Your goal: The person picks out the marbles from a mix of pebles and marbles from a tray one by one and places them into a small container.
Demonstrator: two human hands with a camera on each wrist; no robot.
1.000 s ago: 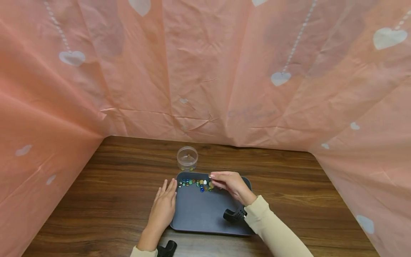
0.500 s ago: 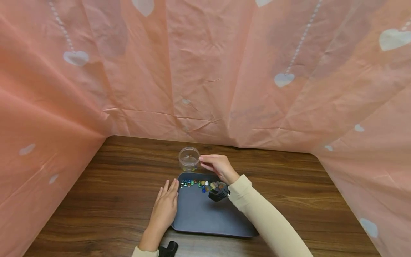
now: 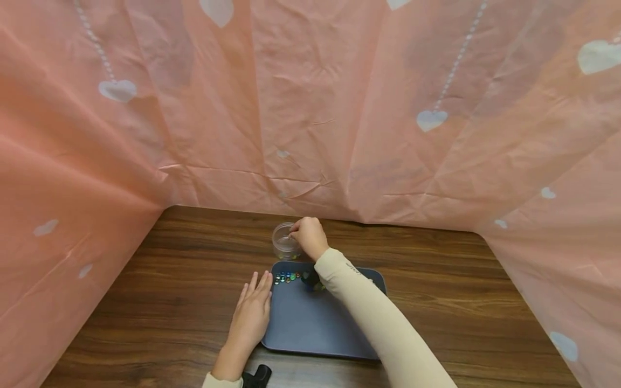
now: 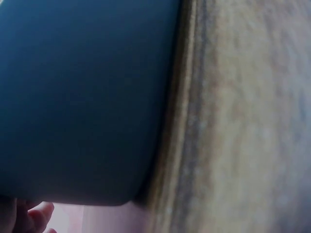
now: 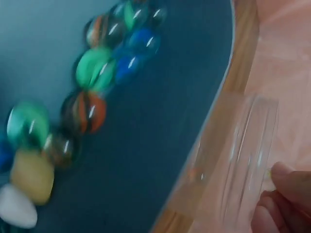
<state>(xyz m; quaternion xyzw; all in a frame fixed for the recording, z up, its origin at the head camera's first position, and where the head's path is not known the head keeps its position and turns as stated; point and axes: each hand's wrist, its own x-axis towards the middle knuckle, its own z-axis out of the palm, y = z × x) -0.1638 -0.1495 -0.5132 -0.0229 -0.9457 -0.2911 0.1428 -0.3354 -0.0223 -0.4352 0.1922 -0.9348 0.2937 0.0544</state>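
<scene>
My right hand [image 3: 309,237] is over the rim of a clear round plastic jar [image 3: 283,248], thumb and fingers pinched together. In the right wrist view its fingertips [image 5: 283,177] are right at the jar's mouth, with a sliver of a small marble [image 5: 269,172] showing between them; most of it is hidden. A few marbles lie in the jar. My left hand [image 3: 251,312] lies with straight fingers along the left edge of the dark grey tray [image 3: 315,328]. Several glass marbles [image 5: 95,68] line the tray's far side, with a yellow stone [image 5: 33,175] and a white stone [image 5: 17,206].
The jar stands on the wooden table [image 3: 194,269] just behind the tray. A pink curtain [image 3: 310,134] with white hearts encloses the back and both sides. The right sleeve [image 3: 378,312] crosses over the tray and covers part of the marble row.
My right hand has moved from the tray's far side, left and away, to the jar's mouth, fingers still pinched. My left hand has stayed at the tray's edge.
</scene>
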